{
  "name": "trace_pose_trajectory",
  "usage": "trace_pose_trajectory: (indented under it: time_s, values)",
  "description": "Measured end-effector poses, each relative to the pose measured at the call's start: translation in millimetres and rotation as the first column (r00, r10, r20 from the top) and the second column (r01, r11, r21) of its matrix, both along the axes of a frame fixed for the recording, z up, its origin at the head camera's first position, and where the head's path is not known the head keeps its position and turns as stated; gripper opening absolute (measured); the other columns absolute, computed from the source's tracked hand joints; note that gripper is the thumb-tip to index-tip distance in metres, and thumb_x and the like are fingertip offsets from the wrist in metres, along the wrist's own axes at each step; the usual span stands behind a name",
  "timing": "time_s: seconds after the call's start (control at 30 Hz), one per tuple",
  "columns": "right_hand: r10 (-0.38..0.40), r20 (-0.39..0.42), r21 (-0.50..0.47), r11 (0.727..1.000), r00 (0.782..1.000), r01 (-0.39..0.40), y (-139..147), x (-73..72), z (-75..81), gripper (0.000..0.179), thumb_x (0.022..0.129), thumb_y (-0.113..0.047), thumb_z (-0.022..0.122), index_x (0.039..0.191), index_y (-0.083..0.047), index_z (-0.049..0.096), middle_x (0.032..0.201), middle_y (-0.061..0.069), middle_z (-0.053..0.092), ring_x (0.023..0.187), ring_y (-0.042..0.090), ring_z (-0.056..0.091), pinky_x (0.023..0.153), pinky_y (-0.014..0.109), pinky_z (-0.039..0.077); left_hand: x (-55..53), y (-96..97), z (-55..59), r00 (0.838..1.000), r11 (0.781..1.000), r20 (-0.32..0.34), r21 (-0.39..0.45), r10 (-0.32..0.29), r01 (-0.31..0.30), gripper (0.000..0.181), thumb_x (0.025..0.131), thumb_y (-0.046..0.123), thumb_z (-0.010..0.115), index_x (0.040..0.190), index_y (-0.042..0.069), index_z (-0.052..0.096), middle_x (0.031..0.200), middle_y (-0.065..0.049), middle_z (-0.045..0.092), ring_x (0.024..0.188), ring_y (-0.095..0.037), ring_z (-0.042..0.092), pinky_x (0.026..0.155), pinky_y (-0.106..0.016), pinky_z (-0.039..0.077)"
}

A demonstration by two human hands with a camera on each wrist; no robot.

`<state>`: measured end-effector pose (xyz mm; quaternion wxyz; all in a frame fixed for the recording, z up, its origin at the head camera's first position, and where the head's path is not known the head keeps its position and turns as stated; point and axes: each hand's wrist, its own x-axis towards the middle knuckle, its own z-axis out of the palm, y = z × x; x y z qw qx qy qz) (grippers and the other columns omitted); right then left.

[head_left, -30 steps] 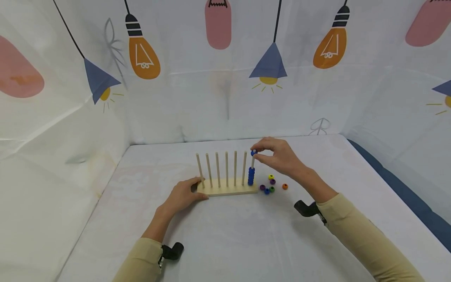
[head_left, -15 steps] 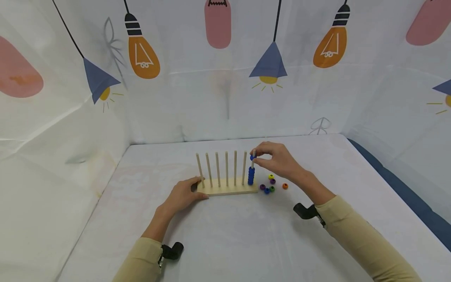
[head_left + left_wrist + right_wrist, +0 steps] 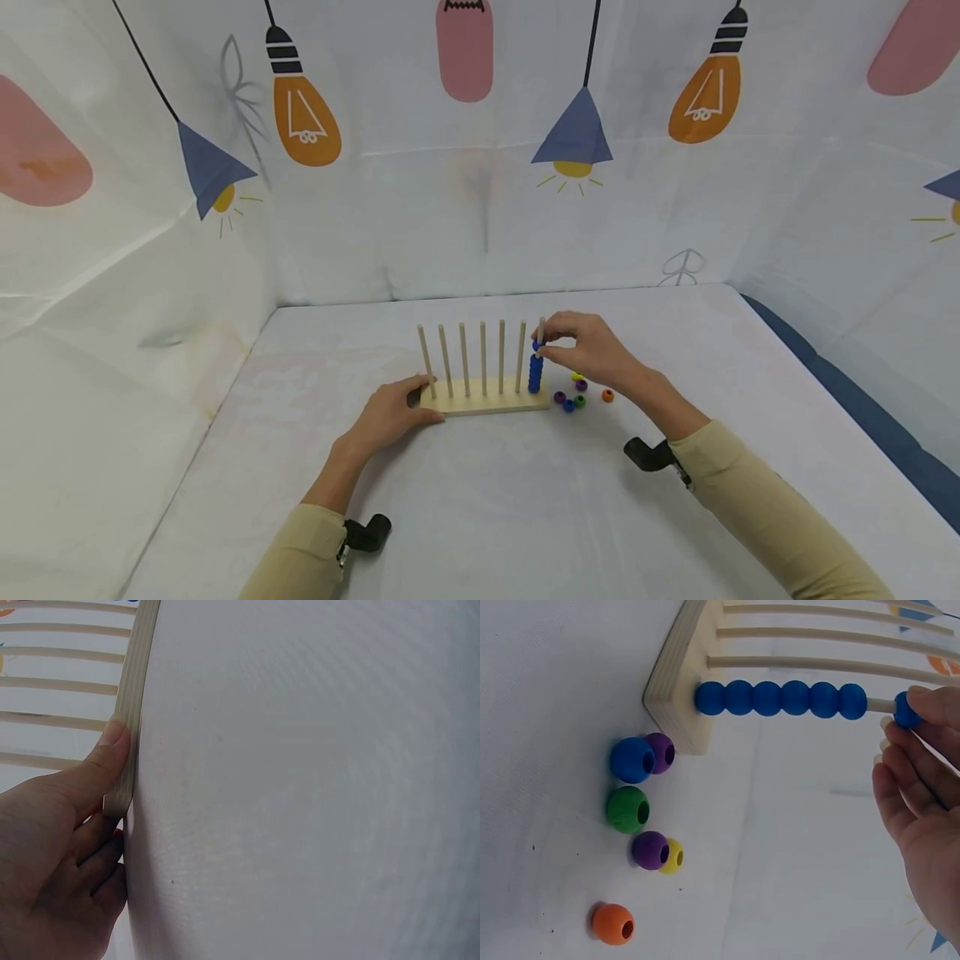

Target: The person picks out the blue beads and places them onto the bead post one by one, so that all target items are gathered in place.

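A wooden peg rack (image 3: 483,406) with a row of upright pegs stands on the white table. My left hand (image 3: 386,417) grips its left end, the thumb along the front edge in the left wrist view. At the right end, a stack of several blue beads (image 3: 766,698) fills the lower part of the last peg. Between thumb and fingers, my right hand (image 3: 588,343) pinches another blue bead (image 3: 907,710), threaded on that same peg a short gap above the stack. The other pegs (image 3: 482,358) carry no beads.
Loose beads lie right of the rack: a blue bead (image 3: 631,760), a green bead (image 3: 624,810), two purple ones, a yellow bead partly hidden, and an orange bead (image 3: 612,924) farther out. A patterned cloth wall (image 3: 420,225) rises behind the table.
My right hand has moved down with the pinched blue bead, from the top of the last peg to just above the stack. My left hand stays on the rack's end.
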<state>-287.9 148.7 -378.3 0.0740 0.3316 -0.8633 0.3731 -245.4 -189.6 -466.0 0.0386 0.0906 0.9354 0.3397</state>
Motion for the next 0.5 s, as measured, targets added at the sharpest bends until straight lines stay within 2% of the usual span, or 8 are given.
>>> trace_pose_trajectory:
  time_s: [0.23, 0.5]
  values:
    - [0.017, 0.028, -0.011, 1.0, 0.999, -0.016, 0.5, 0.0, -6.2, 0.014, 0.088, -0.008, 0.074, 0.102, -0.011, 0.073, 0.106, 0.004, 0.072, 0.1, 0.022, 0.068, 0.092, 0.044, 0.057, 0.4, 0.5, 1.1, 1.0, 1.0, -0.003, -0.003, 0.0, 0.0, 0.072, 0.083, 0.044, 0.079, 0.144, 0.015, 0.054, 0.149, -0.013, 0.052, 0.142, -0.035, 0.044, 0.115, -0.053, 0.037]
    - [0.031, 0.056, -0.019, 0.999, 0.998, -0.03, 2.3, -1.8, -11.7, 0.015, 0.089, -0.007, 0.073, 0.104, -0.01, 0.073, 0.106, 0.005, 0.072, 0.102, 0.023, 0.067, 0.094, 0.052, 0.055, 1.1, 1.8, 2.6, 1.0, 1.0, -0.005, -0.003, 0.002, -0.002, 0.07, 0.083, 0.043, 0.079, 0.143, 0.015, 0.055, 0.149, -0.012, 0.053, 0.142, -0.035, 0.044, 0.115, -0.053, 0.037]
